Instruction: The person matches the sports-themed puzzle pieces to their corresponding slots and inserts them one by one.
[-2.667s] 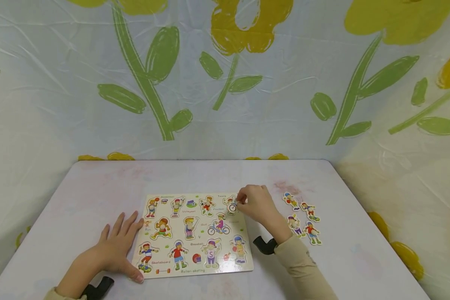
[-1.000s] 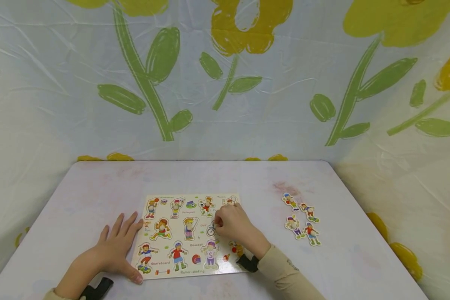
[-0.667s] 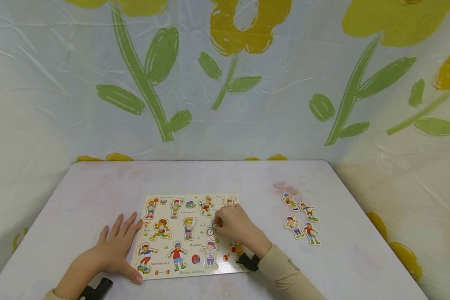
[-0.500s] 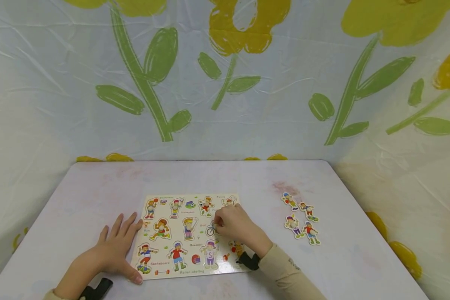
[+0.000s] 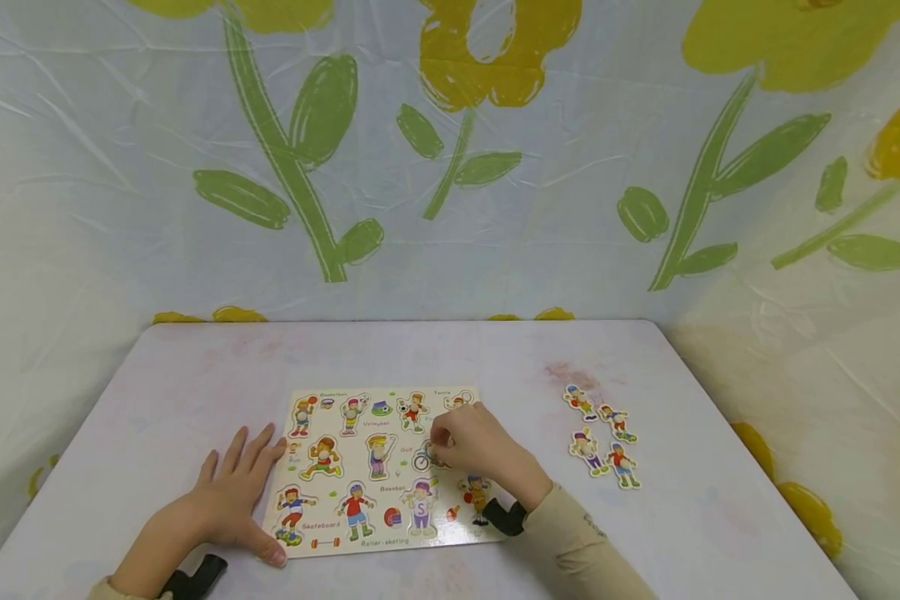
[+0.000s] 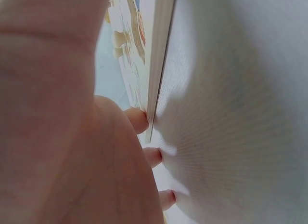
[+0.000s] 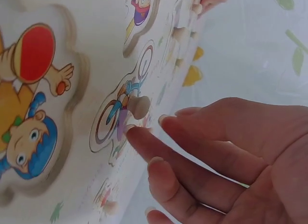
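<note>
A pale puzzle board [image 5: 354, 462] with sports figures lies on the table. My left hand [image 5: 221, 504] rests at its left edge, fingers spread and thumb by the near corner. A fingertip [image 6: 138, 120] touches the board's side in the left wrist view. Over the board's right part is my right hand [image 5: 487, 446], fingers loosely bent. Beneath it, the cyclist puzzle piece [image 7: 115, 108] lies in its bicycle-shaped recess, its wooden knob [image 7: 139, 107] standing free. One right fingertip [image 7: 131, 130] is beside that knob; whether it touches the piece I cannot tell.
Several loose figure pieces lie right of the board, among them a blue-capped one [image 5: 579, 402] and a red-shirted one [image 5: 624, 467]. A flowered sheet [image 5: 540, 250] hangs behind the table [image 5: 390, 354]. Black wrist mounts [image 5: 506, 517] sit at both wrists.
My right hand has carried the cyclist piece from the board's upper right corner down to the bicycle recess. Its fingers have now loosened and drawn slightly away. The left hand has stayed still.
</note>
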A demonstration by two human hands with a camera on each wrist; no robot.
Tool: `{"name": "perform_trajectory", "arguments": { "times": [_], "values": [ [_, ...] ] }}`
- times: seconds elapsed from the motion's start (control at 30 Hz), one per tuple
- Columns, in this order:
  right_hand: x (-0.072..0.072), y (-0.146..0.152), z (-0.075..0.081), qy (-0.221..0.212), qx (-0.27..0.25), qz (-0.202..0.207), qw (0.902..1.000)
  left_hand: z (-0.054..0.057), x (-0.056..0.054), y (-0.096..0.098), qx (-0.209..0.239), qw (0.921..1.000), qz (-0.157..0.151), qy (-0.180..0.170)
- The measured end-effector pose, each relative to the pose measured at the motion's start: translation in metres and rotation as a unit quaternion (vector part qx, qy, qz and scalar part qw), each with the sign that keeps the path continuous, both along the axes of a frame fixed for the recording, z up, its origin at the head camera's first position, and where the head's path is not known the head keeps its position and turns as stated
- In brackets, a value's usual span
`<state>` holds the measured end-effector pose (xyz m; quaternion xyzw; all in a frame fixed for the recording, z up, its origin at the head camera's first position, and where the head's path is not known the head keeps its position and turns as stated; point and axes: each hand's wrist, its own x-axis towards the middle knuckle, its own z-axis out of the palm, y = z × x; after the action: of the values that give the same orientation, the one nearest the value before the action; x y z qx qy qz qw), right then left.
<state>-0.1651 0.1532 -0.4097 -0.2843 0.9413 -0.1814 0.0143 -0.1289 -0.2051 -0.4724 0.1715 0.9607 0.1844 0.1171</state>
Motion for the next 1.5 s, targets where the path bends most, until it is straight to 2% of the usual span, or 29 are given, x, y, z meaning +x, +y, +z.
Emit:
{"name": "perform_trajectory", "arguments": {
  "times": [0.1, 0.2, 0.33, 0.53, 0.7, 1.07, 1.33, 1.5],
  "values": [
    [0.001, 0.004, 0.002, 0.005, 0.008, 0.003, 0.9999, 0.000, 0.000, 0.000, -0.012, 0.9999, -0.002, -0.002],
    [0.002, 0.009, 0.005, 0.013, 0.006, 0.005, 0.9999, 0.006, 0.002, 0.001, -0.015, 0.9998, -0.005, -0.014],
    [0.004, 0.021, 0.008, 0.022, 0.004, -0.008, 0.9997, 0.017, 0.004, 0.004, -0.015, 0.9995, -0.010, -0.024],
    [0.005, 0.041, 0.010, 0.028, -0.001, -0.032, 0.9991, 0.024, 0.005, 0.009, -0.031, 0.9990, -0.010, -0.030],
    [0.003, 0.062, 0.011, 0.035, -0.008, -0.053, 0.9980, 0.022, 0.006, 0.008, -0.025, 0.9992, -0.010, -0.030],
    [0.004, 0.106, 0.021, 0.017, -0.040, -0.096, 0.9944, 0.002, 0.002, 0.000, -0.003, 1.0000, -0.002, -0.002],
    [0.008, 0.140, 0.028, 0.065, -0.015, -0.123, 0.9903, 0.003, 0.001, 0.001, -0.005, 1.0000, -0.002, -0.001],
    [0.012, 0.158, 0.027, 0.055, -0.003, -0.153, 0.9867, 0.008, 0.003, 0.003, -0.013, 0.9998, -0.008, -0.012]
  ]
}}
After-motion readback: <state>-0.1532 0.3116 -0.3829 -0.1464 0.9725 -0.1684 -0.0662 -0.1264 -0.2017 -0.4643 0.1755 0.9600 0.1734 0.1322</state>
